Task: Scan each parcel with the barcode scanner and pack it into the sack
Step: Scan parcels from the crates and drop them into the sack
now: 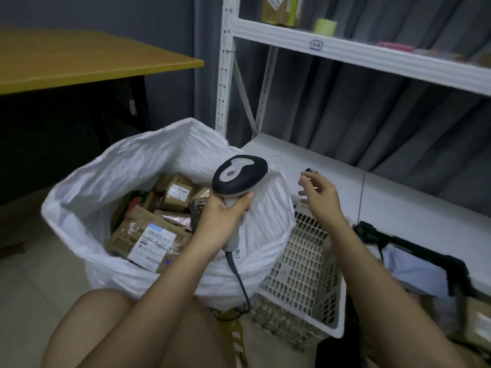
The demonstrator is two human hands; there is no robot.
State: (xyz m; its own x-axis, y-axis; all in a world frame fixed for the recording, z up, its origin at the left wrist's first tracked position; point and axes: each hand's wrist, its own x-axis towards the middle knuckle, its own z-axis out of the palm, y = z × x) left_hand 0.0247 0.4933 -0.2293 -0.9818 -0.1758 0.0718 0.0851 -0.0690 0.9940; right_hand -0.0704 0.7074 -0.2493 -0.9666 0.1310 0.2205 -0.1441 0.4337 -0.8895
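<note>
One scanner [240,174], one sack [148,166]

Sack [111,181] stands open on the floor, left of centre, just before the person's knees. Parcels [156,227] lie piled inside it. Left hand [220,216] holds the barcode scanner [239,176] over the sack's right rim, cable [239,277] hanging down between sack and basket [300,274]. Basket sits just right of the sack, touching it. Right hand [318,195] hovers above the basket's far edge, near the low shelf board [398,197] behind it. Shelf rack [225,75] rises behind sack and basket; a box [281,9] and tape roll [325,26] sit on its upper shelf. Table [79,59] stands far left, behind the sack. Curtain [372,115] hangs behind the rack.
</note>
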